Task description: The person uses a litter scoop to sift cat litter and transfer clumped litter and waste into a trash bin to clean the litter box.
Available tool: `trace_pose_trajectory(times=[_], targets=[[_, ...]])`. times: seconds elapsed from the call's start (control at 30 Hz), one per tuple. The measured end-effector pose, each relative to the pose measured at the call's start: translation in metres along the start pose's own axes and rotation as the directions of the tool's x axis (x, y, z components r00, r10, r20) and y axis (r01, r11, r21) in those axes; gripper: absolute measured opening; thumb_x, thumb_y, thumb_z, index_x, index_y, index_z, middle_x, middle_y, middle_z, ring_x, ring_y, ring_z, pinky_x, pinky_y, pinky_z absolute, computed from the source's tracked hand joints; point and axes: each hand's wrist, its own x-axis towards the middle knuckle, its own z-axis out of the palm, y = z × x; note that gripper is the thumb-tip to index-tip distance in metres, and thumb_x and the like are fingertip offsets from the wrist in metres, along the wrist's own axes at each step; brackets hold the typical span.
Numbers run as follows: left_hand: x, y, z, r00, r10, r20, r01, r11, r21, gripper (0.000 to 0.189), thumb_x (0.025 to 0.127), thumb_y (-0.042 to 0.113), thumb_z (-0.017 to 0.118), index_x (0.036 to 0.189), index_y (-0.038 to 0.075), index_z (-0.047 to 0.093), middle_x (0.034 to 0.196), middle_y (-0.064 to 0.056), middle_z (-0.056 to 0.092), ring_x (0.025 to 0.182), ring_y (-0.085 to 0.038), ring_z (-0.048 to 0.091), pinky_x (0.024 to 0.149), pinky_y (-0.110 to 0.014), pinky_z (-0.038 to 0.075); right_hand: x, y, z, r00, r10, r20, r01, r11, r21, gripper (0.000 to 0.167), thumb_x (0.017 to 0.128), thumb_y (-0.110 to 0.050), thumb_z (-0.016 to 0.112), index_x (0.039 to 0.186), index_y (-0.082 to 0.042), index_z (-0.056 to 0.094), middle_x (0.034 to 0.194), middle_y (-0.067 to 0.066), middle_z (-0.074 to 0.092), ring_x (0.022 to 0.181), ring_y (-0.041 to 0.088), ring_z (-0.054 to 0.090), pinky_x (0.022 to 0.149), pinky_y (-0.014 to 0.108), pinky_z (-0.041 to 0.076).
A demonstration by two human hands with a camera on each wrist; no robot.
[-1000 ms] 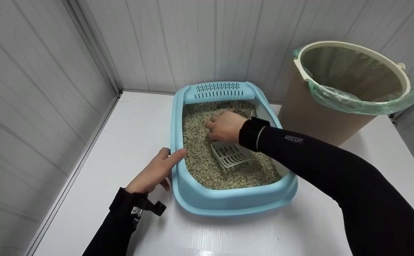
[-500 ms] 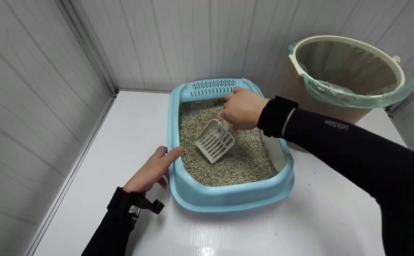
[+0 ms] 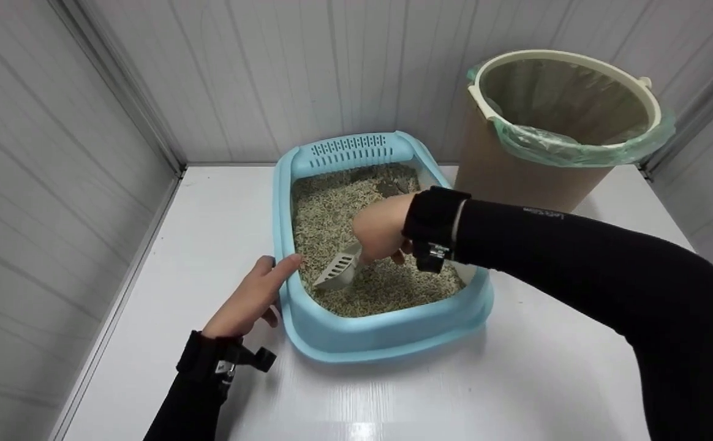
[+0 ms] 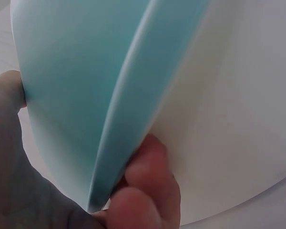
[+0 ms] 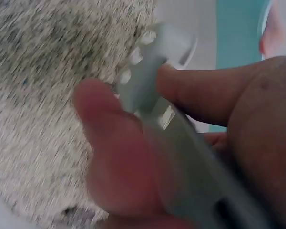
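- At the near left side, I am seeing the person's left hand (image 3: pixel 249 299) gripping the light-blue, rounded plastic litter tray (image 3: pixel 387 337), its thumb lying over the rim and its fingers curling under the outer lip. I am judging a firm hold wise here, since the tray is resting on a smooth-looking white tabletop (image 3: pixel 369 392).
- Inside the tray's near left part, the pale grey, slotted plastic scoop (image 3: pixel 339 277) is slanting toward the left wall over the tan, grainy litter (image 3: pixel 326 208); I am not managing to tell whether its edge is sinking in.
- Just beyond, the person's right hand (image 3: pixel 384 226) is holding the scoop's handle between thumb and fingers. I am favouring a low blade and small shakes, with loose grains falling through the slots rather than over the rim.
- Farther back on the right, a tall beige bin (image 3: pixel 509 168) with a translucent green plastic liner (image 3: pixel 549 146) is standing upright.
- Farthest off, a grey panelled wall (image 3: pixel 258 79) is rising behind.
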Motion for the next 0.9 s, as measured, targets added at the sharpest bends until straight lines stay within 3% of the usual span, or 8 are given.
trace_pose_trajectory(times=[0.23,0.3,0.4,0.53,0.6,0.7,0.8,0.9], targets=[[0.000,-0.002,0.000,1.000,0.006,-0.015,-0.006,1.000,-0.001,0.065,0.108,0.067,0.063,0.122,0.006,0.044,0.091,-0.012,0.055,0.059,-0.023,0.057,0.047,-0.033,0.044,0.023,-0.032,-0.006,0.997,0.030,0.071,-0.034,0.998,0.058,0.055,0.111,-0.046,0.069,0.068,-0.016,0.052,0.066,0.001,0.057,0.054,0.014,0.048,0.052,0.028,0.043],[0.001,-0.002,0.001,1.000,0.002,-0.014,-0.002,1.000,0.000,0.065,0.108,0.067,0.062,0.122,0.006,0.044,0.092,-0.013,0.055,0.059,-0.023,0.058,0.047,-0.033,0.043,0.031,-0.037,-0.005,0.995,0.003,0.096,-0.011,0.997,0.082,0.052,0.114,-0.041,0.066,0.070,-0.017,0.052,0.066,-0.001,0.051,0.054,0.013,0.046,0.053,0.027,0.042],[0.001,-0.001,0.001,1.000,0.000,-0.010,0.000,1.000,-0.001,0.066,0.108,0.068,0.062,0.122,0.006,0.043,0.092,-0.013,0.056,0.060,-0.022,0.057,0.047,-0.032,0.043,0.041,-0.040,-0.002,0.996,-0.027,0.083,0.018,0.994,0.105,0.054,0.112,-0.049,0.067,0.072,-0.016,0.053,0.069,-0.001,0.051,0.054,0.012,0.046,0.055,0.027,0.043],[0.001,-0.001,0.002,1.000,-0.001,-0.016,0.001,1.000,-0.008,0.065,0.107,0.068,0.062,0.119,0.007,0.043,0.088,-0.010,0.051,0.059,-0.021,0.053,0.047,-0.032,0.042,0.047,-0.036,0.006,0.998,-0.032,0.056,0.019,0.977,0.211,0.039,0.116,-0.029,0.060,0.082,-0.010,0.061,0.069,0.001,0.056,0.054,0.014,0.053,0.051,0.026,0.045],[0.000,-0.002,0.002,1.000,-0.003,-0.015,0.003,1.000,-0.010,0.064,0.108,0.067,0.062,0.118,0.007,0.042,0.087,-0.009,0.048,0.060,-0.021,0.050,0.047,-0.032,0.042,0.049,-0.036,0.011,0.998,-0.020,0.066,0.001,0.962,0.273,0.030,0.116,-0.014,0.051,0.095,-0.002,0.070,0.069,0.004,0.057,0.053,0.015,0.054,0.046,0.025,0.040],[0.000,-0.001,0.001,1.000,-0.005,-0.007,0.005,1.000,-0.011,0.065,0.108,0.067,0.061,0.119,0.007,0.041,0.089,-0.009,0.047,0.061,-0.022,0.050,0.048,-0.033,0.042,0.051,-0.038,0.017,0.997,-0.022,0.080,-0.005,0.944,0.329,0.034,0.113,0.000,0.041,0.116,0.006,0.074,0.079,0.011,0.060,0.051,0.016,0.056,0.042,0.024,0.033],[-0.001,0.000,0.001,1.000,-0.005,-0.002,0.005,1.000,-0.016,0.066,0.109,0.068,0.061,0.121,0.006,0.041,0.093,-0.012,0.049,0.064,-0.023,0.051,0.048,-0.033,0.041,0.060,-0.043,0.022,0.996,-0.052,0.066,0.032,0.960,0.280,0.033,0.110,0.005,0.043,0.093,0.000,0.071,0.075,0.007,0.051,0.046,0.012,0.045,0.044,0.024,0.029],[-0.001,0.000,0.002,1.000,-0.005,0.005,0.005,1.000,-0.015,0.064,0.110,0.067,0.059,0.122,0.006,0.040,0.092,-0.011,0.047,0.065,-0.023,0.049,0.048,-0.034,0.042,0.074,-0.046,0.028,0.996,-0.079,0.040,0.068,0.972,0.224,0.047,0.106,0.008,0.049,0.066,-0.015,0.046,0.062,-0.001,0.031,0.045,0.010,0.027,0.047,0.025,0.026]])
